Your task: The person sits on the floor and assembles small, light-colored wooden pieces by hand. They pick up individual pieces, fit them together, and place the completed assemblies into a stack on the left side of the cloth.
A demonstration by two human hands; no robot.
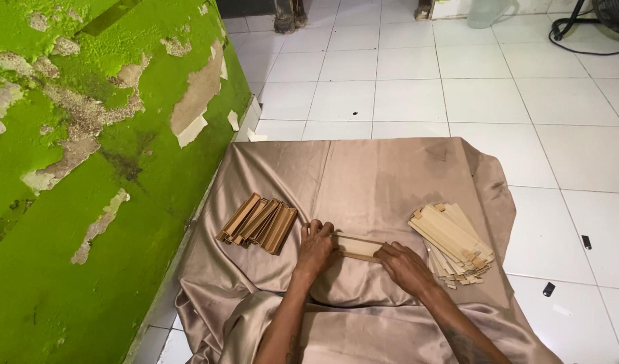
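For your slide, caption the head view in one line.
Both hands, left and right, grip a wooden piece on cloth between two wood stacks.

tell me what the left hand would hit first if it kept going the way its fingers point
The left hand points up and slightly left across the tan cloth. The way looks free over bare cloth; the row of folded wooden pieces lies just left of that line, though depth is unclear.

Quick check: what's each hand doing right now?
Left hand: closed on the left end of the wooden piece.
Right hand: closed on its right end.
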